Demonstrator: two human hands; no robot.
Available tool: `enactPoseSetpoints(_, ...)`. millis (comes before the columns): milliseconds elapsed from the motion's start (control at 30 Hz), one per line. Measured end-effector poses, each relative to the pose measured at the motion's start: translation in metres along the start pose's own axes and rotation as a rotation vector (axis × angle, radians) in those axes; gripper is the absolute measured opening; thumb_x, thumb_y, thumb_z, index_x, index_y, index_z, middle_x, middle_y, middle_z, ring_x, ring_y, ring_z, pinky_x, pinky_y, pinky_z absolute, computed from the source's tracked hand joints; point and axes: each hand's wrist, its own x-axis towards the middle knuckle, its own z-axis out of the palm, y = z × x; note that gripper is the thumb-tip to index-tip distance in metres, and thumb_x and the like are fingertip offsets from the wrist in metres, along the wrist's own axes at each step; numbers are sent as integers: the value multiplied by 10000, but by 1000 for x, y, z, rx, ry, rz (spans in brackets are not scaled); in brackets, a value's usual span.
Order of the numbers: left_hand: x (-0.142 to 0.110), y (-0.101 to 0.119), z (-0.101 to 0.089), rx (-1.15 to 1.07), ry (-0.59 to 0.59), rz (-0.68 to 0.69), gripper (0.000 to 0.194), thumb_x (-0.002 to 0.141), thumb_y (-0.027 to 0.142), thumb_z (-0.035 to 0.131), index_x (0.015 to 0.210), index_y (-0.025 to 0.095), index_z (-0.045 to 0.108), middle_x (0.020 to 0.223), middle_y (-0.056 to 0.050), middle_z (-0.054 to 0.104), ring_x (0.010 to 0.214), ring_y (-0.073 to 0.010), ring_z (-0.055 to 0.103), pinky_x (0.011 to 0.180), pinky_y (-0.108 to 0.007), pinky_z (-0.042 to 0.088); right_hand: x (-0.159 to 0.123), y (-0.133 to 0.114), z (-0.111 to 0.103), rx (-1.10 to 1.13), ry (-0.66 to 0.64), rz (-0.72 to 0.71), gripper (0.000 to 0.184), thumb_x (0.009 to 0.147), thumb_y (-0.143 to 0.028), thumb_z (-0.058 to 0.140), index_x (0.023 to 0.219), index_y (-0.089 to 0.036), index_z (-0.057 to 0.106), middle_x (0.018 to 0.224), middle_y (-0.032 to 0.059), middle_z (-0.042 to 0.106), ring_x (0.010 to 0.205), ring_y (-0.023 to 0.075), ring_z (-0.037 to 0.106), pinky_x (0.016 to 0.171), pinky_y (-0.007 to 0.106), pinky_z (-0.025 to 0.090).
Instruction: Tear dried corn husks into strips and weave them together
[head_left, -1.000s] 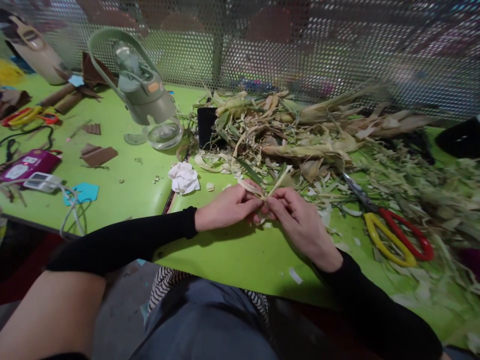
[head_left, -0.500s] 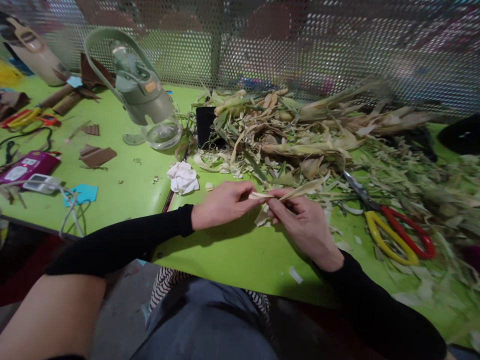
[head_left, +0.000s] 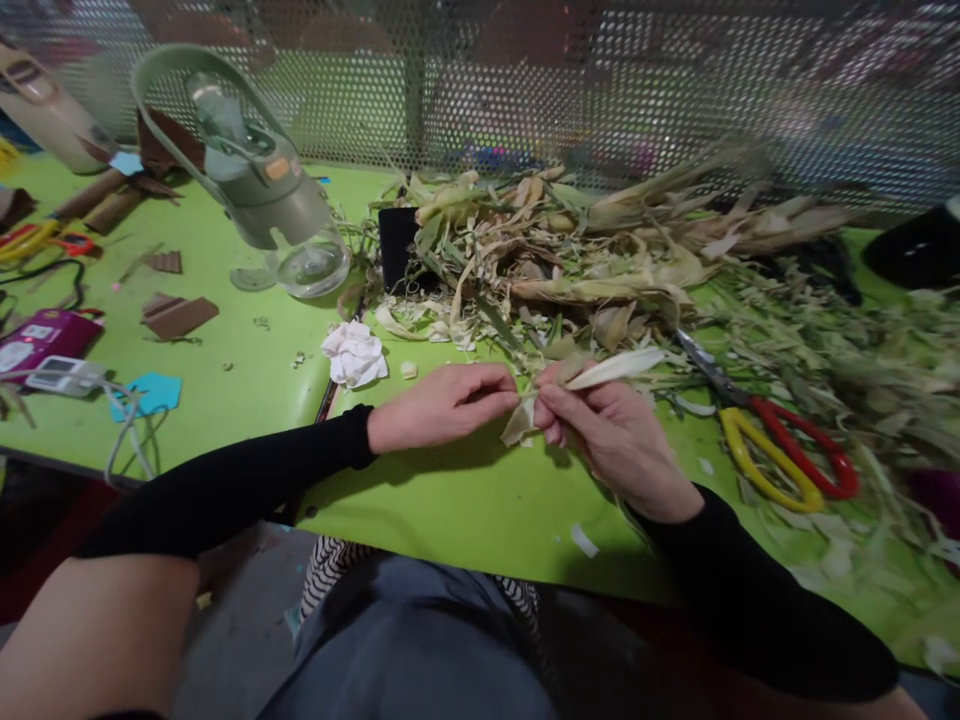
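1. Right hand (head_left: 619,440): fingers pinch the husk strip (head_left: 619,368), left of the scissors (head_left: 739,396); apply light pressure to avoid tearing.
2. Left hand (head_left: 442,410): thumb close to fingers; cannot tell whether anything is gripped.

The left forearm (head_left: 232,475) crosses from the lower left, covered by a black sleeve that ends at the wrist; above it the upper arm (head_left: 105,620) is bare. The left hand (head_left: 450,405) lies nearly level, back upward, fingers gently bent and pointing inward; whether thumb and forefinger meet is unclear. The right forearm (head_left: 757,600), also black-sleeved, angles up from the lower right. The right hand (head_left: 619,435) pinches, thumb against curled fingers, just beside the left fingertips.
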Motion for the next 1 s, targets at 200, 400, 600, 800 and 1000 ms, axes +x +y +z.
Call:
enactPoseSetpoints(200,-1,-11,13,-146,2,-85,251,945,404,541,1019,164,551,813,-9,623,705,-116,530,673,-268,420,3,-5,0,-16,-21,-7,319,932,-490,675,1060,-218,568,637,-44,653,505,96,555,482,229,448)
enactPoseSetpoints(400,1,-13,20,-356,34,-12,429,949,462,573,1199,117,530,773,-12,632,700,-120,580,691,-271,471,1,0,7,-142,-68,-19,390,929,-547,648,1064,-238,453,618,-60,637,469,111,535,447,245,407)
enactPoseSetpoints(600,-1,-11,20,-464,-14,-60,355,913,443,639,1078,145,537,718,17,617,615,-92,584,595,-225,467,-4,-4,8,-306,-12,-73,399,927,-585,617,1056,-246,450,625,-37,571,558,161,558,503,292,451)
enactPoseSetpoints(800,-5,-5,20,-508,21,-58,209,899,312,631,994,157,529,679,46,602,516,-48,542,506,-171,442,-7,-12,5,-448,-55,-146,371,939,-597,581,841,-240,562,802,49,578,804,221,611,716,380,558)
enactPoseSetpoints(1000,-7,2,16,-528,-43,-45,171,902,281,625,990,142,578,655,51,586,529,-45,549,523,-167,454,-14,-9,-1,-421,25,-193,502,912,-587,632,577,-216,586,1146,112,537,1000,260,599,852,437,572)
